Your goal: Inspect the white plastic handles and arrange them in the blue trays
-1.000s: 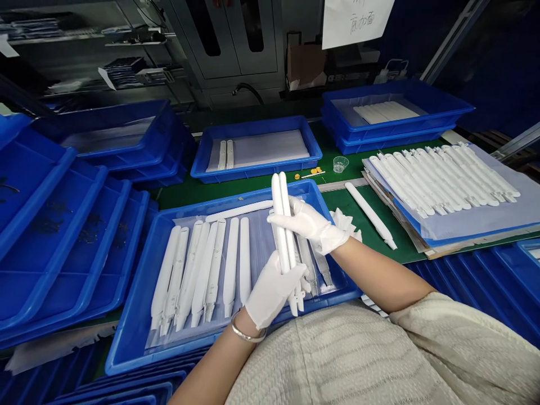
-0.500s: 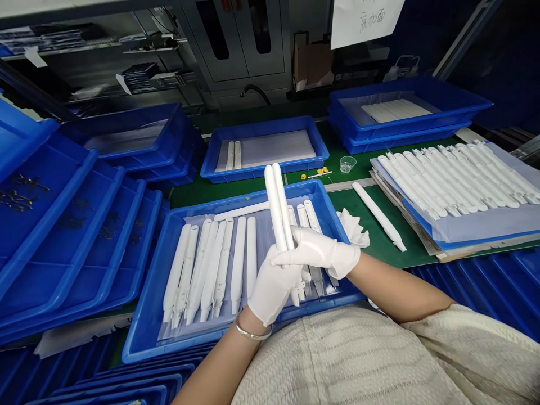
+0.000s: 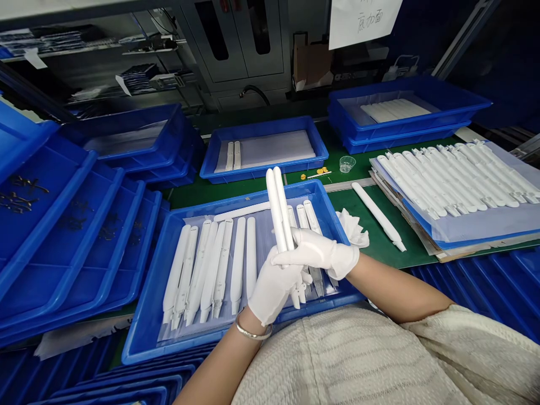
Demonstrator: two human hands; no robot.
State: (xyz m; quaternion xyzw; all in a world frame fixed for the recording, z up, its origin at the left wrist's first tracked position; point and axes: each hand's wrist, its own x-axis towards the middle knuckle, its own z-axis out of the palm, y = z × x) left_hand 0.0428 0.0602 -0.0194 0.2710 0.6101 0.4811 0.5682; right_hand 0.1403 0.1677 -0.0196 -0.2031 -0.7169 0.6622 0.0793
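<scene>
Two long white plastic pieces (image 3: 278, 205) with rounded tips stand side by side over the near blue tray (image 3: 248, 198). My left hand (image 3: 276, 284), in a white glove, is closed around their lower part. From the right, my gloved right hand (image 3: 314, 250) grips the same pieces, its thumb lying across them just above the left hand. Their lower ends show partly below my hands. In the tray lie several similar white plastic pieces (image 3: 238, 261) in a row on a pale sheet, some hidden behind my hands.
A single white piece (image 3: 377, 216) lies on the green table beside crumpled white cloth (image 3: 353, 228). Farther right, several more pieces (image 3: 459, 177) cover a pale sheet. Behind are a clear cup (image 3: 347, 163), small yellow bits (image 3: 322, 170) and a blue tray (image 3: 264, 173). Tilted blue trays (image 3: 63, 253) crowd the left.
The two held pieces have dipped slightly, with their tips a little lower and farther right. Both hands keep their grip in nearly the same place.
</scene>
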